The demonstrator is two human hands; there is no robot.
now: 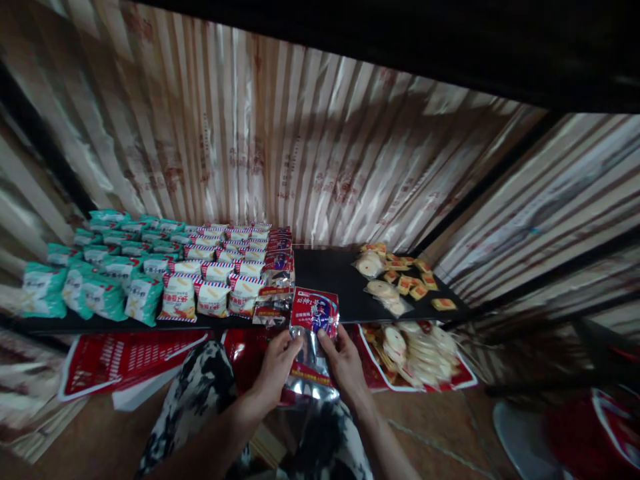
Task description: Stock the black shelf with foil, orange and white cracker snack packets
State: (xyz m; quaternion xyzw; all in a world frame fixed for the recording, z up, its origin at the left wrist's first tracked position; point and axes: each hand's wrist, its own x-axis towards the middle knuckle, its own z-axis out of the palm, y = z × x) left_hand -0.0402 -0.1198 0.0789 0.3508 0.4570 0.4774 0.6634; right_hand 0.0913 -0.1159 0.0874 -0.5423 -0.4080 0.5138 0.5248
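Between my two hands is a red and silver snack packet (314, 347), upright with its printed front toward me. My left hand (277, 363) pinches its left edge, thumb on the front. On the right edge my right hand (345, 363) grips it the same way. Just behind and to the left, a row of similar red packets (277, 267) runs back along the black shelf (325, 270). Left of that row stand white and red snack bags (213, 297), then teal snack bags (105, 293) at the far left.
Flat pale packets (387, 293) and small orange-yellow packets (413, 283) lie loose on the shelf's right part. Below the shelf are a red bag of pale packets (420, 357) and a red basket (125, 360). Striped sheeting (280, 147) hangs behind; a dark shelf edge (400, 60) crosses overhead.
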